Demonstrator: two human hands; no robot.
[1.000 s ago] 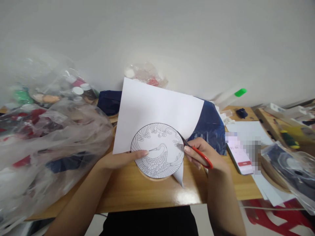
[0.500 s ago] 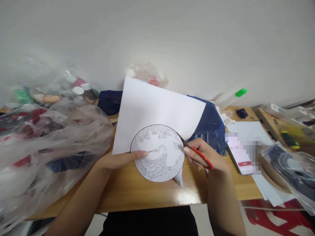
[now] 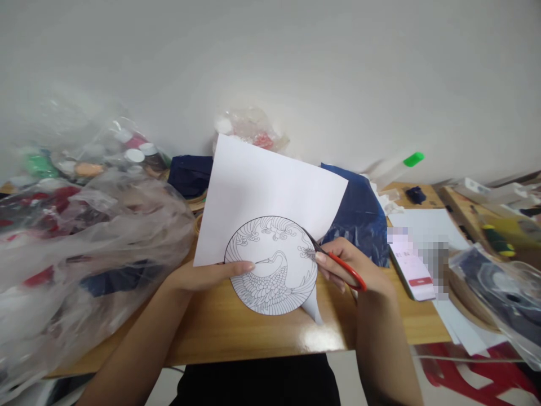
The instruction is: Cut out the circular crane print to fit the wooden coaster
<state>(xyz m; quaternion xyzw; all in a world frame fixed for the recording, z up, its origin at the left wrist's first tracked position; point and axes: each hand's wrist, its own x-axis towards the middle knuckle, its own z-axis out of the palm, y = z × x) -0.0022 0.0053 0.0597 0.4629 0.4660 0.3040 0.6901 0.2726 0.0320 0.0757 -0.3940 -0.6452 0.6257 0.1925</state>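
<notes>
My left hand [image 3: 207, 275] pinches the left edge of a white paper sheet [image 3: 270, 192] held above the wooden table [image 3: 262, 332]. A round line drawing of a crane [image 3: 270, 265] is printed on the sheet's lower part, its bottom half cut free. My right hand [image 3: 350, 269] grips red-handled scissors [image 3: 338, 264], whose blades meet the circle's right edge. A cut paper strip [image 3: 313, 307] hangs below the circle.
Clear plastic bags [image 3: 84, 237] with supplies fill the left side. Dark blue fabric [image 3: 359, 214] lies behind the sheet. A phone [image 3: 412, 265], white papers [image 3: 422, 223], a green-capped bottle [image 3: 401, 163] and a wooden hoop with dark cloth [image 3: 494, 293] sit at the right.
The sheet has turned slightly and the hanging strip has swung a little to the right. Both hands stay nearly in place.
</notes>
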